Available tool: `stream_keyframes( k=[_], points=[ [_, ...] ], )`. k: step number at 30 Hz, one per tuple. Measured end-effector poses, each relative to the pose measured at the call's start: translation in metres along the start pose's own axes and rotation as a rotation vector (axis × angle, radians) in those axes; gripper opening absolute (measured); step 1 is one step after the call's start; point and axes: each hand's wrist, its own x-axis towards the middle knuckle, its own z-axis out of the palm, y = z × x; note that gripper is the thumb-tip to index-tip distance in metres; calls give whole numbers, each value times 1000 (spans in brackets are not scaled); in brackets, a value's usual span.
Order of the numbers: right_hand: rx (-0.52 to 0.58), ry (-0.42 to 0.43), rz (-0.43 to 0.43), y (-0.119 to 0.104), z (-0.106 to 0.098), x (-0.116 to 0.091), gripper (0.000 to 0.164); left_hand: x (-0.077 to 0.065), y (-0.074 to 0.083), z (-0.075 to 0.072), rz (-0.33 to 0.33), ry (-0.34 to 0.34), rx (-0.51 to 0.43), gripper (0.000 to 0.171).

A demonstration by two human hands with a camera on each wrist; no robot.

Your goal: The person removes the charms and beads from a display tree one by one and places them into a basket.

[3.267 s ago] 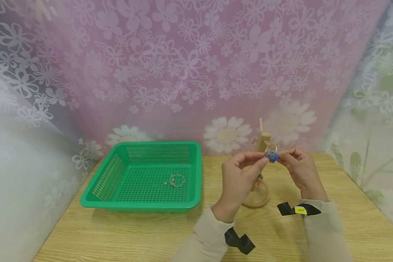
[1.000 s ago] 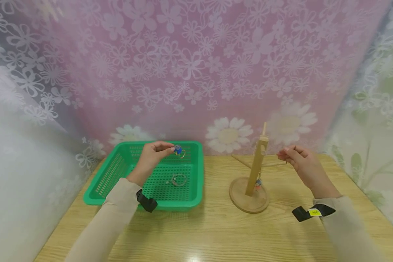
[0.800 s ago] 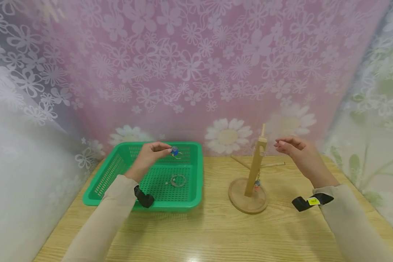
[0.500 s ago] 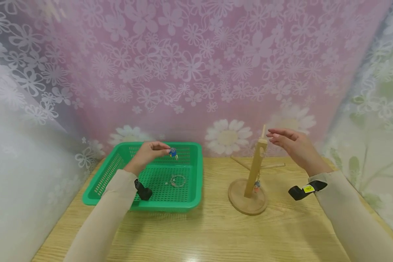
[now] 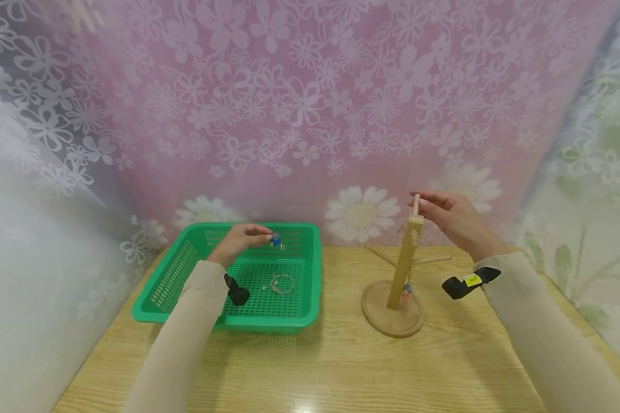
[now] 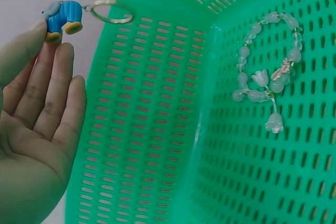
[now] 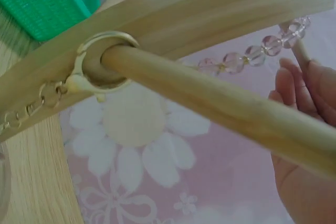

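Observation:
My left hand (image 5: pixel 239 242) is above the green basket (image 5: pixel 317 275), pinching a keychain (image 5: pixel 276 240) between thumb and forefinger. In the left wrist view, this keychain has a small figure in blue trousers with yellow feet and a gold ring. At the top of a wooden stand (image 5: pixel 403 258), my right hand (image 5: pixel 457 221) has its thumb and fingers round the upper peg (image 5: pixel 416 205). A string of clear and pinkish beads (image 7: pixel 254 55) hangs on the stand in the right wrist view. On a lower peg another keychain (image 5: pixel 407 292) dangles by its ring.
A pale beaded bracelet (image 5: pixel 283 284) with white flower charms lies on the basket floor. Both basket and stand rest on the wooden table (image 5: pixel 341 367). Behind them hangs a pink flowered cloth (image 5: pixel 310 132).
My left hand has carried the blue-trousered keychain from near the stand leftward to above the basket. The right hand has let go of it and risen leftward to the stand's top peg.

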Motion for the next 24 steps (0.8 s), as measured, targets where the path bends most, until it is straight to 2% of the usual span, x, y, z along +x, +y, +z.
stream_keyframes(
  k=[5,17,21,24],
  points=[
    [206,-79,-60,2,0,3,38,5,-12,0,-31,7,-17,32],
    [364,-72,-93,8,1,4,22,4,-22,-3,-38,3,13,35],
    [390,-65,-110,9,0,2,21,5,-24,-4,-47,3,14,34],
    [399,-54,-118,9,0,0,21,5,-25,-6,-63,-13,54,31]
  ],
)
